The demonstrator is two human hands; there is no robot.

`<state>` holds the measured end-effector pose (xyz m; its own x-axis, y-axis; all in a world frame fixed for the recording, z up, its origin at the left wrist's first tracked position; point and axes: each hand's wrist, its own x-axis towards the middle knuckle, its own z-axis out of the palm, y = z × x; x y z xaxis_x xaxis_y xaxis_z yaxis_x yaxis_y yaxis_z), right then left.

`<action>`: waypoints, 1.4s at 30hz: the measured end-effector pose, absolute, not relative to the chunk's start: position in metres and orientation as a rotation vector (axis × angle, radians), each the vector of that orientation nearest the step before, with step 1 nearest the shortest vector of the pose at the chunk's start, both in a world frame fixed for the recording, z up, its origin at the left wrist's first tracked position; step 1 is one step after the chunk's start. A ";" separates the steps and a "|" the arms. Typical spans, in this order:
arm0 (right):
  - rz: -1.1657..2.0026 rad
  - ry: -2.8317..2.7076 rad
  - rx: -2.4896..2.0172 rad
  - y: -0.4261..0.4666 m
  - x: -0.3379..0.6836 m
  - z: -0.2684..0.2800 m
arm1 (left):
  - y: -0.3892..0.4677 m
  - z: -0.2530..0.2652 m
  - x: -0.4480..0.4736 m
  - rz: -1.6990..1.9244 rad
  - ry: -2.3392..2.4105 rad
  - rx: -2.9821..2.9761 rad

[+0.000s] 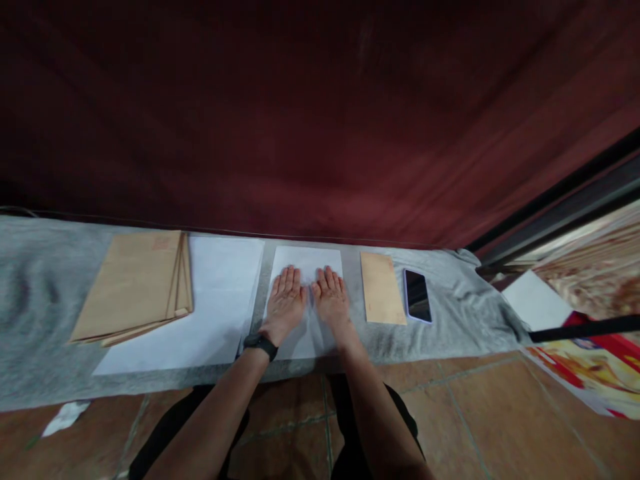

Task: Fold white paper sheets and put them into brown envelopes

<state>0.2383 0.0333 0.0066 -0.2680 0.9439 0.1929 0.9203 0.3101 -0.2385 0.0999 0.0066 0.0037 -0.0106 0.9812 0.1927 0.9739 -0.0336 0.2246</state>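
Note:
A white sheet of paper (311,337) lies in front of me on the grey cloth. My left hand (286,301) rests flat on its left half, fingers stretched forward, with a black watch on the wrist. On the right half, my right hand (331,297) is also flat with its fingers straight. The two thumbs are close together but apart. To the left is a stack of larger white paper (225,287), partly under several brown envelopes (133,283). A single smaller brown envelope (383,288) lies to the right of my right hand.
A phone (417,295) lies right of the small envelope on the grey cloth (465,300). Dark red fabric (300,133) rises behind. A black metal bar (585,328) and a colourful red and yellow package (595,370) are at the far right. White scrap (67,417) lies on the tiled floor.

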 end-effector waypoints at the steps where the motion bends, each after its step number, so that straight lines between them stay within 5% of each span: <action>1: 0.095 -2.260 -1.718 0.036 0.243 0.005 | 0.007 0.003 0.098 0.468 2.208 2.169; 14: 0.222 -2.153 -1.713 0.051 0.246 0.021 | 0.035 0.022 0.086 0.576 2.134 2.285; 23: 0.287 -2.217 -1.665 0.058 0.227 0.010 | 0.114 0.016 0.108 0.335 1.918 2.368; 42: 0.141 -2.051 -1.733 0.038 0.251 0.010 | 0.019 0.005 0.066 0.558 2.175 2.269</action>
